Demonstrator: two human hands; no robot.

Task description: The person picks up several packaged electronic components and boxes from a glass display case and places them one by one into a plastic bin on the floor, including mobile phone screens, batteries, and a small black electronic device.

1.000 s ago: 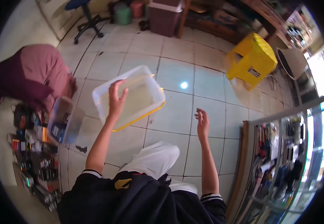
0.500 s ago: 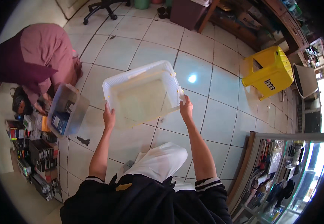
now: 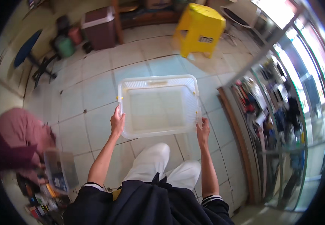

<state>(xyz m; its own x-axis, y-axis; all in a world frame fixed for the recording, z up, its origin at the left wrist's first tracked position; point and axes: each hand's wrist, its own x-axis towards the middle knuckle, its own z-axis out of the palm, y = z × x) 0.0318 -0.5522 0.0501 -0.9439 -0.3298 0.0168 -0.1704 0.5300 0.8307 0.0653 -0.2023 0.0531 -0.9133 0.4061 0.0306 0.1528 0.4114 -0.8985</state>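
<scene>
A translucent white plastic tub (image 3: 157,112), rectangular, with ribbed sides and small yellow clips at its ends, is in front of me above the tiled floor, its open top facing up. Nothing shows inside it. My left hand (image 3: 117,122) grips its left end, fingers along the outside near the front corner. My right hand (image 3: 203,129) holds the right end near the front corner, its fingertips partly hidden by the plastic. My knees in white trousers are just below the tub.
A person in pink and maroon (image 3: 17,138) crouches at left beside a clear bin (image 3: 60,170). A glass display cabinet (image 3: 267,153) lines the right. Along the back stand a yellow stool (image 3: 198,30), an office chair (image 3: 29,52) and a maroon bin (image 3: 98,32).
Both hands have taken hold of the tub, which is now square in front of me, less slanted. My view has turned left, shifting the stool toward the middle and the crouching person lower.
</scene>
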